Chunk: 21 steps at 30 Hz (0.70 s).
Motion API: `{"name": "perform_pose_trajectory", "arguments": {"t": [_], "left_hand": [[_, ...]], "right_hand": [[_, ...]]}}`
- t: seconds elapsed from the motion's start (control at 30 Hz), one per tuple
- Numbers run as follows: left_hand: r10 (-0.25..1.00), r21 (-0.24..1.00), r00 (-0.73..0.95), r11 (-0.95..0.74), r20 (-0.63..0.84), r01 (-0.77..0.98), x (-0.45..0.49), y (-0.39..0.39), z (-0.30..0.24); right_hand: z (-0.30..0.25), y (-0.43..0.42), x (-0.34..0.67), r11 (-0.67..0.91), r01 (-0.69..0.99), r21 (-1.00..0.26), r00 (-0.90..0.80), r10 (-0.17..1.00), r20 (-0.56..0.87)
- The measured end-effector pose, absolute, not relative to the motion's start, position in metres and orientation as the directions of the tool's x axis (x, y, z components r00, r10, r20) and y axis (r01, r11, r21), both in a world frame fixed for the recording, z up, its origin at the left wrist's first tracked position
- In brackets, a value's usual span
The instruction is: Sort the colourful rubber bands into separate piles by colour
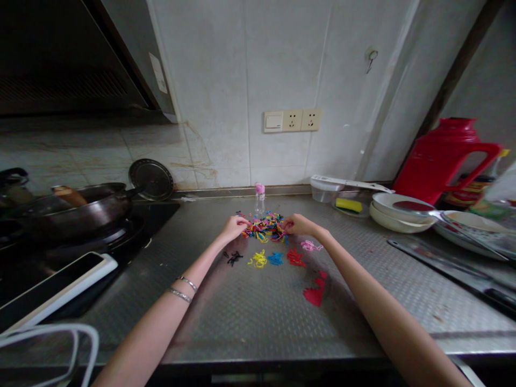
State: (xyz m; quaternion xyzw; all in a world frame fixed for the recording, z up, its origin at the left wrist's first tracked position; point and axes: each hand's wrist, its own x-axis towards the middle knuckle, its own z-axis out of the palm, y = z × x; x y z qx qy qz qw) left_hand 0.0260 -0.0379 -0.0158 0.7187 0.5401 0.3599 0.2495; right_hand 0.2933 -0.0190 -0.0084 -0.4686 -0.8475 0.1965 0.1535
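Observation:
A mixed heap of small colourful rubber bands (264,226) lies on the metal counter. My left hand (235,228) is at its left edge, fingers pinched together. On the right edge, my right hand (300,224) is also closed, fingertips among the bands. What either pinch holds is too small to make out. Nearer me are sorted piles: black bands (234,258), yellow bands (259,259), blue bands (276,259), red bands (296,257) and pink bands (311,245). Behind the heap stands a small clear bottle with a pink cap (260,199).
A torn red piece (316,289) lies in front of the red pile. To the left are a wok (92,209) on the stove and a white-edged device (60,290). Bowls (399,215), a knife (443,269), a sponge (349,206) and a red thermos (443,161) stand right.

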Motion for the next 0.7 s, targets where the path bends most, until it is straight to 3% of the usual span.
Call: {"name": "perform_pose_trajectory", "arguments": {"t": [0.2, 0.37, 0.57, 0.7], "left_hand": [[0.954, 0.754, 0.168, -0.299, 0.248, 0.585, 0.025, -0.036, -0.018], [0.941, 0.746, 0.218, -0.339, 0.261, 0.573, 0.026, -0.034, -0.022], [0.918, 0.685, 0.312, -0.391, 0.244, 0.615, 0.037, -0.040, -0.023], [0.894, 0.585, 0.370, -0.446, 0.253, 0.677, 0.048, -0.050, -0.021]], "right_hand": [[-0.001, -0.020, 0.302, 0.415, 0.731, -0.542, -0.463, 0.885, 0.053], [0.016, -0.023, 0.322, 0.246, 0.728, -0.640, -0.404, 0.908, -0.110], [0.033, -0.033, 0.347, 0.069, 0.828, -0.556, -0.350, 0.839, -0.417], [0.035, -0.036, 0.348, 0.015, 0.871, -0.492, -0.292, 0.820, -0.492]]}}
